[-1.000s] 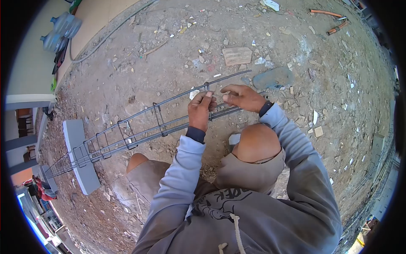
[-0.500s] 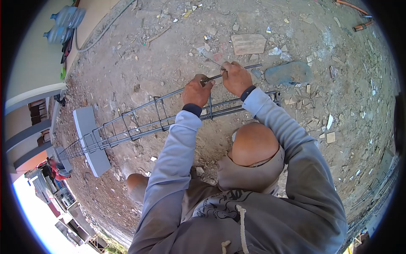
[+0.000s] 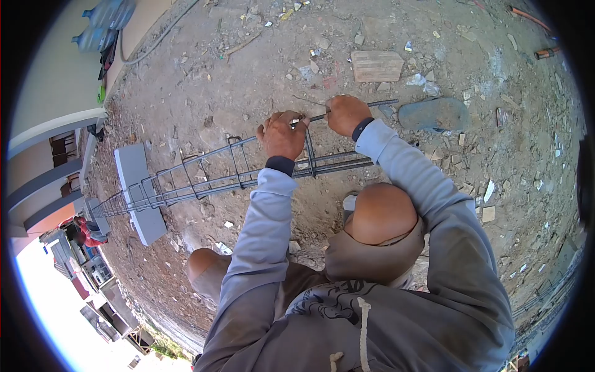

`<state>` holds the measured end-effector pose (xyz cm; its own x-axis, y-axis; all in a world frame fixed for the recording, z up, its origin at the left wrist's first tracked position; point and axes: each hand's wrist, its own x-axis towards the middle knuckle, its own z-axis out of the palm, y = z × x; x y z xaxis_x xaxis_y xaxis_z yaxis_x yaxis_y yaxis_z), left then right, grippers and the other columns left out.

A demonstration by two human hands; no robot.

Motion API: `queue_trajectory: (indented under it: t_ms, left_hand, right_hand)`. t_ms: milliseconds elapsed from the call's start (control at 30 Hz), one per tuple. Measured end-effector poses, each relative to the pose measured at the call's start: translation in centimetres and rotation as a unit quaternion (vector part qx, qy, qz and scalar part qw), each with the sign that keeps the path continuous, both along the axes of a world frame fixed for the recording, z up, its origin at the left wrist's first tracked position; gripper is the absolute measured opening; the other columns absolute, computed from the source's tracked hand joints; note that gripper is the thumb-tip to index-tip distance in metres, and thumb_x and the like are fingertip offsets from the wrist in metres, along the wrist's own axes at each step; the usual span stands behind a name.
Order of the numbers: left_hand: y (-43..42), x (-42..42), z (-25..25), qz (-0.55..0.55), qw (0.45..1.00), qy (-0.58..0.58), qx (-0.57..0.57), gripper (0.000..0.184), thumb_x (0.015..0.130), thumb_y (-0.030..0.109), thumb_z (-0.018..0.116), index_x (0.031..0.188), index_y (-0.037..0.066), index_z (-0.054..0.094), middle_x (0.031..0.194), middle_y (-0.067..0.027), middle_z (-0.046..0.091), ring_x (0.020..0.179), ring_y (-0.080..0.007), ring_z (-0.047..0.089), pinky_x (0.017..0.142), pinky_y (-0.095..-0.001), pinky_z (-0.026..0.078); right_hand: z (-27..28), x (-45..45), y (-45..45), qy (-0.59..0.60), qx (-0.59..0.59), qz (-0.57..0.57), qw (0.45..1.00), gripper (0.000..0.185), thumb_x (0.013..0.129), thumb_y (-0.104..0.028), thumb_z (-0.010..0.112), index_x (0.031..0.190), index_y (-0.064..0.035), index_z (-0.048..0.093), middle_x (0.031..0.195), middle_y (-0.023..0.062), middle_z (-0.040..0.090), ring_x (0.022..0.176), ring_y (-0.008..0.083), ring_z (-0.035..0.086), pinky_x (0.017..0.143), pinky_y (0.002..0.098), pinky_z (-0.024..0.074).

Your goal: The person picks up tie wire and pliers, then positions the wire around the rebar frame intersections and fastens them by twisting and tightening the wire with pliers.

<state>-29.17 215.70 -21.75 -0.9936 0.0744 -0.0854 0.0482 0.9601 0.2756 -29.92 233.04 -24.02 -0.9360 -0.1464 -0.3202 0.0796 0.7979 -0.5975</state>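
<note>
A long rebar cage (image 3: 240, 162) of thin bars and square stirrups runs from the far left to the middle. My left hand (image 3: 284, 135) is closed round its upper bar, by a stirrup corner. Just right of it, my right hand (image 3: 347, 115) is closed in a fist at the same bar and grips a thin wire (image 3: 308, 100) whose free end sticks out to the left. The bar's end (image 3: 387, 103) shows beyond my right hand. My fingertips hide where the wire meets the bar.
A grey block (image 3: 140, 193) supports the cage at left. On the rubble ground lie a tile piece (image 3: 377, 66), a bluish flat slab (image 3: 433, 115) and orange-handled tools (image 3: 530, 20). Water jugs (image 3: 102, 25) stand upper left. Another person (image 3: 91, 232) is far left.
Both hands rose from between the bars to the upper bar, and the wire came into view. Over the last half second, my right hand moved slightly down and right, and its wire swung lower.
</note>
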Motion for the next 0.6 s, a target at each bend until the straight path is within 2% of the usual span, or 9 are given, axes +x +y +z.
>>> queue_trajectory:
  t_ms: [33, 133, 233, 333, 433, 533, 600]
  left_hand:
    - [-0.1, -0.3, 0.2, -0.003, 1.0, -0.016, -0.006, 0.025, 0.078, 0.038, 0.066, 0.094, 0.02, 0.069, 0.088, -0.0085, 0.069, 0.093, -0.0246, 0.062, 0.098, -0.0516, 0.026]
    - [-0.3, -0.9, 1.2, -0.014, 0.996, -0.09, 0.002, 0.026, 0.08, 0.038, 0.064, 0.095, 0.017, 0.068, 0.09, -0.0083, 0.069, 0.091, -0.0248, 0.063, 0.099, -0.0514, 0.024]
    - [-0.8, -1.3, 2.1, -0.034, 0.993, -0.113, 0.021, 0.028, 0.081, 0.039, 0.063, 0.095, 0.015, 0.067, 0.091, -0.0084, 0.069, 0.088, -0.0256, 0.064, 0.095, -0.0463, 0.034]
    - [-1.7, -2.4, 2.7, -0.091, 0.987, -0.123, 0.048, 0.029, 0.081, 0.037, 0.063, 0.094, 0.011, 0.066, 0.088, -0.0084, 0.069, 0.082, -0.025, 0.064, 0.082, -0.0387, 0.045]
    - [-2.8, -4.0, 2.0, -0.132, 0.972, -0.161, 0.107, 0.028, 0.08, 0.037, 0.064, 0.09, 0.011, 0.066, 0.084, -0.0115, 0.068, 0.079, -0.0274, 0.064, 0.078, -0.0376, 0.046]
    - [-3.2, -4.8, 1.4, -0.121, 0.953, -0.216, 0.177, 0.028, 0.08, 0.031, 0.064, 0.089, 0.005, 0.064, 0.081, -0.0127, 0.067, 0.076, -0.0257, 0.064, 0.069, -0.0339, 0.048]
    - [-3.2, -4.7, 1.4, -0.116, 0.946, -0.223, 0.204, 0.027, 0.08, 0.027, 0.064, 0.087, 0.002, 0.063, 0.078, -0.0131, 0.066, 0.075, -0.0237, 0.063, 0.069, -0.0333, 0.048]
  right_hand:
    - [0.2, -0.1, 0.1, 0.002, 0.002, 0.006, 1.0, 0.019, 0.074, -0.015, 0.056, 0.084, -0.0024, 0.067, 0.088, 0.021, 0.065, 0.086, 0.0356, 0.064, 0.078, 0.0448, 0.0504]
    - [0.7, 0.1, 0.0, 0.024, 0.029, -0.008, 0.999, 0.019, 0.076, -0.025, 0.063, 0.083, -0.007, 0.067, 0.083, 0.0162, 0.065, 0.082, 0.035, 0.062, 0.073, 0.044, 0.0495]
    - [1.9, -0.1, 0.2, 0.056, 0.031, 0.018, 0.998, 0.018, 0.078, -0.024, 0.063, 0.082, -0.0077, 0.066, 0.083, 0.0161, 0.065, 0.081, 0.0343, 0.063, 0.072, 0.044, 0.0497]
    - [3.5, 0.1, 0.4, 0.082, 0.04, 0.028, 0.995, 0.017, 0.075, -0.019, 0.059, 0.08, -0.0051, 0.066, 0.086, 0.0162, 0.066, 0.086, 0.0329, 0.064, 0.074, 0.0442, 0.051]
    - [3.8, 0.3, 0.2, 0.095, 0.059, 0.02, 0.994, 0.018, 0.076, -0.021, 0.059, 0.081, -0.0054, 0.066, 0.086, 0.0158, 0.066, 0.087, 0.0321, 0.064, 0.074, 0.0439, 0.0507]
    - [4.6, 0.5, -0.1, 0.077, 0.069, 0.009, 0.995, 0.019, 0.076, -0.021, 0.06, 0.085, -0.0051, 0.066, 0.089, 0.0161, 0.066, 0.088, 0.0319, 0.064, 0.075, 0.0437, 0.0502]
    - [4.4, 0.7, -0.2, 0.078, 0.077, 0.013, 0.994, 0.019, 0.079, -0.023, 0.061, 0.085, -0.0057, 0.066, 0.087, 0.0162, 0.065, 0.085, 0.0336, 0.063, 0.073, 0.0453, 0.05]
